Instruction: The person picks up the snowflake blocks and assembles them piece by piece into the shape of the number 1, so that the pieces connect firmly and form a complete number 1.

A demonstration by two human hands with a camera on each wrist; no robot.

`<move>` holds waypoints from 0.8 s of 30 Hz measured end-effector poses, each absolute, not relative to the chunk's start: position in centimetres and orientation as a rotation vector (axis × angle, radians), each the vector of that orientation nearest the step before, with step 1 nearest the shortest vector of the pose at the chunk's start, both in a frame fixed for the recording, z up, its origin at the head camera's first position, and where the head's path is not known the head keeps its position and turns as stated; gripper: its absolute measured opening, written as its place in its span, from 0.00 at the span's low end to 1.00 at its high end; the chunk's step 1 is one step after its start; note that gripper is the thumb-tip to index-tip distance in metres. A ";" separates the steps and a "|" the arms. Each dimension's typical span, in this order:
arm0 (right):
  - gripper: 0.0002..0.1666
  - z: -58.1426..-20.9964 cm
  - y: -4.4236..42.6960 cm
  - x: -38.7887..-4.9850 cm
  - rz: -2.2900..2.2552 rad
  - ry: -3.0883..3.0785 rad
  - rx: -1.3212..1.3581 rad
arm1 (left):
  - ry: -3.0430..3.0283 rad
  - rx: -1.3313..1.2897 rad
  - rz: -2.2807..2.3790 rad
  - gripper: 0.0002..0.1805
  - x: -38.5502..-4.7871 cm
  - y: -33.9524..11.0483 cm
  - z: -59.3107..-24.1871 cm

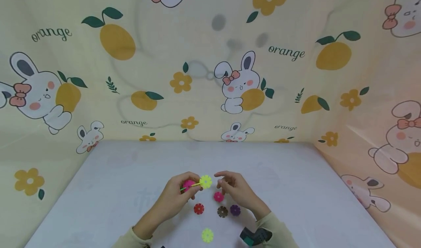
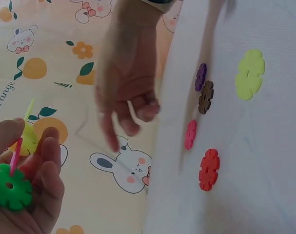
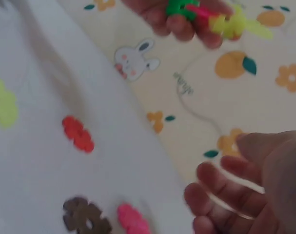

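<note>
My left hand (image 1: 174, 198) holds a small chain of notched plastic snowflake discs fitted into one another. In the left wrist view it includes a green disc (image 2: 13, 199), a pink one (image 2: 15, 155) seen edge-on, and yellow pieces (image 2: 27, 141) by the thumb. A yellow disc (image 1: 205, 178) faces the head camera at the chain's right end. Apart from the chain, my right hand (image 1: 239, 190) hovers with loosely bent fingers and nothing in them. Below it, a loose pink disc (image 1: 218, 196) lies on the table.
Other loose discs lie on the white tabletop (image 1: 296, 189): red (image 1: 198, 211), brown (image 1: 219, 213), purple (image 1: 235, 213) and, nearest me, yellow (image 1: 204, 237). A patterned cloth (image 1: 204, 105) with rabbits and oranges hangs behind and beside the table.
</note>
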State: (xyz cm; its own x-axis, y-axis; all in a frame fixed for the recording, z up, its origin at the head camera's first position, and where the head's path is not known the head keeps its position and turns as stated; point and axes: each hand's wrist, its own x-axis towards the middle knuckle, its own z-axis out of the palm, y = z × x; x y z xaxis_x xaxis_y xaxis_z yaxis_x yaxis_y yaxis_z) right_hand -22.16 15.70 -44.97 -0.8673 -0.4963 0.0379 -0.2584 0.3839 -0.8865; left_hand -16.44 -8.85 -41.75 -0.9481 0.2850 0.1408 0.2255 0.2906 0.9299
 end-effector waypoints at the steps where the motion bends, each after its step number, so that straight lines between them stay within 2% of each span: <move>1: 0.21 -45.3 15.8 -22.3 -1.443 2.422 -0.670 | 2.485 0.487 1.772 0.08 -16.4 -8.8 -41.8; 10: 0.18 -46.9 16.0 -22.7 -1.166 2.524 -0.539 | 2.497 0.522 1.756 0.08 -16.5 -8.8 -42.0; 18: 0.16 -47.0 16.3 -22.5 -1.067 2.590 -0.568 | 2.468 0.501 1.755 0.05 -16.6 -8.9 -41.8; 24: 0.11 -47.1 16.4 -22.4 -1.004 2.606 -0.579 | 2.456 0.500 1.787 0.13 -16.5 -8.9 -41.9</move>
